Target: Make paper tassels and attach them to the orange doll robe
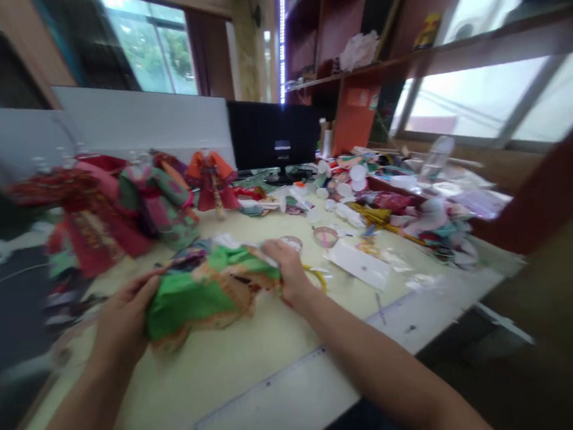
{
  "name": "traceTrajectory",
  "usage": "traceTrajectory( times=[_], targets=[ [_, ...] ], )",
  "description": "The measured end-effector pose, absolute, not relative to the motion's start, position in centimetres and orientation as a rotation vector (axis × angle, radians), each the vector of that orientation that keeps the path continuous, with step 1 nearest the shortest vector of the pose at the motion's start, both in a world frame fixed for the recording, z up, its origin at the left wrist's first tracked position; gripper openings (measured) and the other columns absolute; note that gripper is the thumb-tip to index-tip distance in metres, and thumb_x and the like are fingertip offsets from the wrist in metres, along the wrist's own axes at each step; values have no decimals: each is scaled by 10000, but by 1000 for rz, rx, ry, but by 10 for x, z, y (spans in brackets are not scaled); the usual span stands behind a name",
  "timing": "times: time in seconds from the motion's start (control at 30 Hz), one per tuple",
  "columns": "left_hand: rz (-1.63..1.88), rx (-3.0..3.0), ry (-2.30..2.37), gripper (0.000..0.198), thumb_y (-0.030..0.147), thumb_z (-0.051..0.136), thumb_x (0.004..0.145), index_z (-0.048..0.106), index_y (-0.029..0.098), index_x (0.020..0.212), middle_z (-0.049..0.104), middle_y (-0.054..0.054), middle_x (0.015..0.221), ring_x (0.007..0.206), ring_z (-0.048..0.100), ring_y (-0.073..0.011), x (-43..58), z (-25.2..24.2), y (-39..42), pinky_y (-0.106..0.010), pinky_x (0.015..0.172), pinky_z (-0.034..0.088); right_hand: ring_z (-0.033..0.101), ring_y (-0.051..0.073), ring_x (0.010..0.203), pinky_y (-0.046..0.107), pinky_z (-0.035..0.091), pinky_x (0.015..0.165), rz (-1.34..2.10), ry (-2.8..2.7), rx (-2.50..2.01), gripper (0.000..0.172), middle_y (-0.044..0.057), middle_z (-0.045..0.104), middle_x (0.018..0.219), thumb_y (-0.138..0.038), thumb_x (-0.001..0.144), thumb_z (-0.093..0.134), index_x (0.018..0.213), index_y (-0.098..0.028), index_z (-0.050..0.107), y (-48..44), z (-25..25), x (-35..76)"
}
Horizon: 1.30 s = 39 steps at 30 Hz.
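Head view. Left hand (122, 316) and right hand (289, 271) both narrow, gripping opposite sides of a bunched green fabric garment (198, 299), which rests on the cream worktable (222, 394). Beyond the garment, left: costumed dolls (157, 199). Beyond it, right: craft scraps (406, 211). Step in hand appears to be shaping the fabric; next move calls for keeping its folds gathered.

A pale yellow-green worktable (216, 388) carries a row of small dolls (159, 199) in red and green robes, standing along its far side. A long ruler (261, 388) lies near the front edge, a white card (359, 265) and a small round clear cup (325, 236) sit mid-table, and a heap of paper and fabric scraps (395, 199) spreads toward the right.
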<state>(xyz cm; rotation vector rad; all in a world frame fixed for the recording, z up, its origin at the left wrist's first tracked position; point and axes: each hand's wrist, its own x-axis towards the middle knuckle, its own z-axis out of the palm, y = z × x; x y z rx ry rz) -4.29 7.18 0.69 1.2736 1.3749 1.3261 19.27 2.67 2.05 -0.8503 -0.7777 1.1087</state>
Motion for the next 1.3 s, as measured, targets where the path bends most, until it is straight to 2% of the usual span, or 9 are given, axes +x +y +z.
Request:
traceTrajectory(
  times=[0.1,0.3,0.43,0.57,0.83,0.93,1.07,1.17,1.3],
  targets=[
    [1366,1031,1126,400,341,748,552,653,166,898,655,23,696,568,556,-98,-41,9,71,-186,539,449,511,113,522,261,445,580,1142,-769,-821,235,-69,531,552,-362,626,682,683,-208,514,29,17,195],
    [1393,878,971,331,302,727,622,639,149,902,636,25,642,505,566,-87,-43,21,61,-171,487,465,582,141,584,282,477,612,1172,-757,-805,247,-46,625,652,-409,664,678,748,-213,554,28,17,199],
    [1230,827,751,376,249,706,675,598,187,1030,685,-6,768,621,650,-144,-49,24,57,-253,609,538,627,173,648,303,500,637,1263,-810,-790,275,-21,673,712,-451,678,681,800,-213,617,25,21,199],
    [1126,935,639,466,123,719,653,571,185,1091,700,-24,855,685,670,-140,-52,22,55,-247,673,542,631,147,646,270,506,649,1374,-898,-778,275,-10,697,774,-335,665,727,896,-205,654,23,24,199],
    [1126,1105,445,482,254,748,629,603,212,1087,672,-5,845,672,639,-118,-64,31,46,-217,641,506,640,180,813,321,499,750,1473,-1196,-693,393,12,672,971,-398,697,670,1061,-262,608,-2,45,208],
    [937,1402,741,429,309,709,684,603,175,1077,671,-33,810,675,622,-134,-64,25,53,-222,607,472,626,182,744,323,491,673,1320,-1423,-966,422,32,665,859,-416,717,641,1086,-219,589,2,42,213],
    [787,1862,1145,423,355,665,702,599,132,1055,663,-46,750,672,604,-160,-58,12,63,-252,598,447,531,139,575,279,421,560,698,-1679,-1338,379,-15,569,634,-380,746,606,1056,-163,586,18,27,221],
    [820,2000,1198,408,332,630,718,589,133,1071,672,-55,820,741,613,-167,-55,10,63,-278,687,463,555,152,655,298,429,631,339,-1766,-1420,301,17,614,732,-331,791,561,1043,-170,592,20,19,219],
    [846,2173,1243,320,323,563,770,616,148,1033,678,-54,845,767,617,-165,-54,18,58,-278,722,462,580,167,770,301,438,705,147,-2170,-1352,269,48,645,874,-334,854,515,1070,-187,575,9,13,196]
  ],
)
